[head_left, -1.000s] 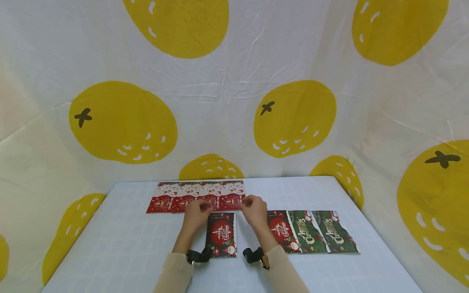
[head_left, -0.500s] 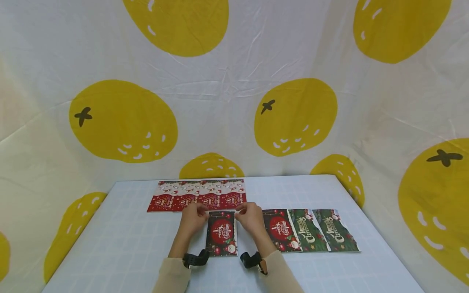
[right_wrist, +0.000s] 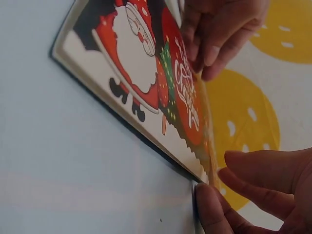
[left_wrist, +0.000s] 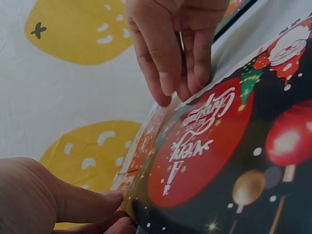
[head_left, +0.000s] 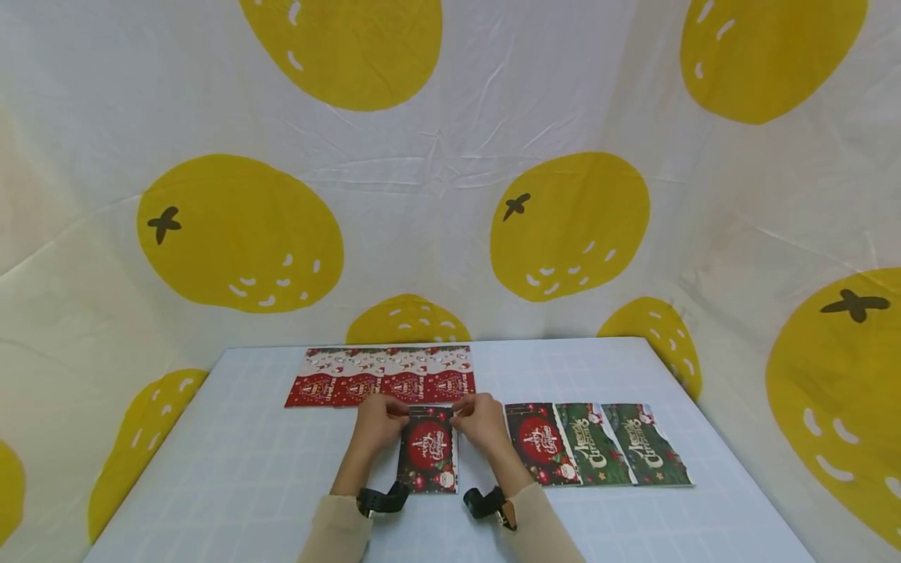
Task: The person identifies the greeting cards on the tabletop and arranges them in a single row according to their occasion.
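A dark Christmas card [head_left: 427,453] with a red "Merry Christmas" circle lies before me at the middle of the table. My left hand [head_left: 378,426] pinches its upper left corner, thumb and fingertips at the edge in the left wrist view. At the upper right corner, my right hand [head_left: 484,422] grips the edge between thumb and fingers [right_wrist: 258,192]. Thin layered lines show along the card's top, and its side edge looks thick in the right wrist view. A second card with the same print [head_left: 540,446] lies just right of my right hand.
Behind the hands is an overlapping row of red and white Christmas cards [head_left: 404,383]. Two green cards [head_left: 594,446] extend the row at right. A white curtain with yellow fruit shapes [head_left: 422,234] hangs around the pale table [head_left: 232,469].
My right hand has come down and left onto the card's upper right corner. The left hand has shifted slightly, settling at the upper left corner. The other cards stay put.
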Demonstrator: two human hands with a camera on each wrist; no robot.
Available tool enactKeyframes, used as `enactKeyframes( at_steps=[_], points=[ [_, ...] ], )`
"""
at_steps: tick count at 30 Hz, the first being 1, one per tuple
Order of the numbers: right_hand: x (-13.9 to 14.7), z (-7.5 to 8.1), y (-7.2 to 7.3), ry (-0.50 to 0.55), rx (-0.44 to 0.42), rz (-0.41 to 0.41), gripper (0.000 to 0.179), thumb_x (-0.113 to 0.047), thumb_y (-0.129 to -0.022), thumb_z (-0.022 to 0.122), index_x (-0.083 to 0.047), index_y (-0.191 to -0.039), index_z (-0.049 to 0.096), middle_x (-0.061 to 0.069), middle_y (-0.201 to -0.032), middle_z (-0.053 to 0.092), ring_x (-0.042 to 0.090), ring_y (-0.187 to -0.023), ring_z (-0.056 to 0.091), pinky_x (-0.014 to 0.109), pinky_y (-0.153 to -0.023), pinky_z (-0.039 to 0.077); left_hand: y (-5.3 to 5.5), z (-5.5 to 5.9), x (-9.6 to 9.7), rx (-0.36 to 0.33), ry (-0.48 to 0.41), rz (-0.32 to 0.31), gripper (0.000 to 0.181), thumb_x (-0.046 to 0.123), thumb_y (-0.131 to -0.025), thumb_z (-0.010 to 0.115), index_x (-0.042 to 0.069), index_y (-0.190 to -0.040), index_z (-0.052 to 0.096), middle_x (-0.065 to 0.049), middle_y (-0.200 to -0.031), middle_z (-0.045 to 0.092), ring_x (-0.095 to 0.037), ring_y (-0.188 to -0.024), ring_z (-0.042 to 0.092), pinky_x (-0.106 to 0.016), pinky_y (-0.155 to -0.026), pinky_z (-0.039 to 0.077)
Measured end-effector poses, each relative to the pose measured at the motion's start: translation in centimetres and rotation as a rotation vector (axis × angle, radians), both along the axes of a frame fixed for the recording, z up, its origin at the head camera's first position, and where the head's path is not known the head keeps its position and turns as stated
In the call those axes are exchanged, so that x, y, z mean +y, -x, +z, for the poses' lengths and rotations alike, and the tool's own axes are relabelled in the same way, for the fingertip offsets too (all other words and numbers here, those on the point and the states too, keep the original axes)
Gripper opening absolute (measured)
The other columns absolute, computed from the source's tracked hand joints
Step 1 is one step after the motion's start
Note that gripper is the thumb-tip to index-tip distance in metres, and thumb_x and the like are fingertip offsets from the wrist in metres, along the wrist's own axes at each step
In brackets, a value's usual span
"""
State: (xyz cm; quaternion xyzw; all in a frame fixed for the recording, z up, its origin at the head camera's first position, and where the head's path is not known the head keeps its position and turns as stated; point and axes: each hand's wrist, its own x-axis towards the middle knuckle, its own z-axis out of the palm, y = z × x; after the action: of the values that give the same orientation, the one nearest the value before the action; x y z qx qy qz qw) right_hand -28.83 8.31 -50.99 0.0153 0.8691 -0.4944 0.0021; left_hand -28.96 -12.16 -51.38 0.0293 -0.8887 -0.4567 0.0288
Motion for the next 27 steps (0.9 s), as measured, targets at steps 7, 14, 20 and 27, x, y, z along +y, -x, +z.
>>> enactKeyframes(
  at_steps=[7,14,20,27],
  points=[
    [-0.1,-0.2,0.0,0.011,-0.017,-0.002,0.014,0.0,-0.085,0.082,-0.002,-0.099,0.078,0.004,-0.083,0.068,0.019,-0.077,0.061,0.031,-0.065,0.051,0.0,-0.4,0.2,-0.002,-0.066,0.015,0.013,-0.008,-0.087,0.076,0.001,-0.096,0.079,-0.007,-0.089,0.072,-0.019,-0.078,0.066,-0.036,-0.071,0.058],
    [0.4,-0.3,0.2,0.031,-0.022,0.024,0.019,-0.002,-0.085,0.082,-0.005,-0.103,0.08,0.004,-0.085,0.069,0.02,-0.08,0.061,0.032,-0.068,0.05,0.1,-0.1,0.0,-0.005,-0.166,0.026,0.018,-0.01,-0.086,0.075,0.004,-0.096,0.081,-0.007,-0.092,0.073,-0.02,-0.079,0.064,-0.033,-0.069,0.054],
    [1.1,-0.3,0.4,0.153,0.0,0.063,0.029,-0.001,-0.086,0.081,-0.006,-0.115,0.08,0.006,-0.096,0.073,0.02,-0.087,0.064,0.034,-0.075,0.053,0.0,0.4,-0.2,0.005,-0.255,0.062,0.023,-0.011,-0.085,0.073,0.004,-0.101,0.081,-0.009,-0.101,0.074,-0.023,-0.087,0.064,-0.032,-0.073,0.053],
    [1.3,-0.1,0.5,0.314,0.006,0.1,0.034,0.003,-0.084,0.082,-0.004,-0.118,0.079,0.012,-0.105,0.073,0.018,-0.089,0.066,0.031,-0.076,0.057,0.1,0.2,-0.4,0.003,-0.312,0.089,0.024,-0.011,-0.089,0.072,0.004,-0.106,0.081,-0.011,-0.107,0.074,-0.023,-0.092,0.066,-0.034,-0.078,0.055]
  ],
)
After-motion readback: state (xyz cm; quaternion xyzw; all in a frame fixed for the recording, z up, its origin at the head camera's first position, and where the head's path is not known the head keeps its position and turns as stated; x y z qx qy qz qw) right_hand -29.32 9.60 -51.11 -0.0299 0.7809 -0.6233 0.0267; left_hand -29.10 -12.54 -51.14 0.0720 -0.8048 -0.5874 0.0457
